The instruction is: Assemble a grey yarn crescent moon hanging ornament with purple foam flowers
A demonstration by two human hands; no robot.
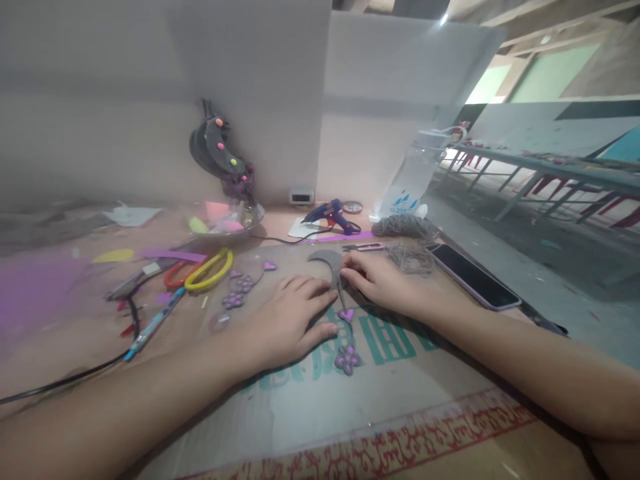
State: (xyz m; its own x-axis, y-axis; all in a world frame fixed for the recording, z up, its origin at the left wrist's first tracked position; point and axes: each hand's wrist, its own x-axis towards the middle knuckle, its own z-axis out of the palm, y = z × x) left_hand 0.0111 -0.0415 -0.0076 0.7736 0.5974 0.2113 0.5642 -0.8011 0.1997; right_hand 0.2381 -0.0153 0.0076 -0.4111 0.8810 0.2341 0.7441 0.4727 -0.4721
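My left hand (290, 319) lies flat on a cardboard sheet (350, 393), fingers stretched toward a grey crescent-shaped piece (327, 261). My right hand (383, 283) pinches the crescent's lower edge, where a thin string hangs down. On that string sit a small purple heart (346, 314) and a purple flower (347, 359), just right of my left fingertips. More purple flowers and hearts (239, 288) lie left of my left hand.
A blue glue gun (331, 217) with its cord, a craft knife (364, 247), grey twine (405, 230), a phone (473, 275), a plastic bottle (415, 177), yellow and orange scissors (203, 270), a bowl of foam scraps (223, 223), and a dark decorated crescent (220, 157) against the white partition.
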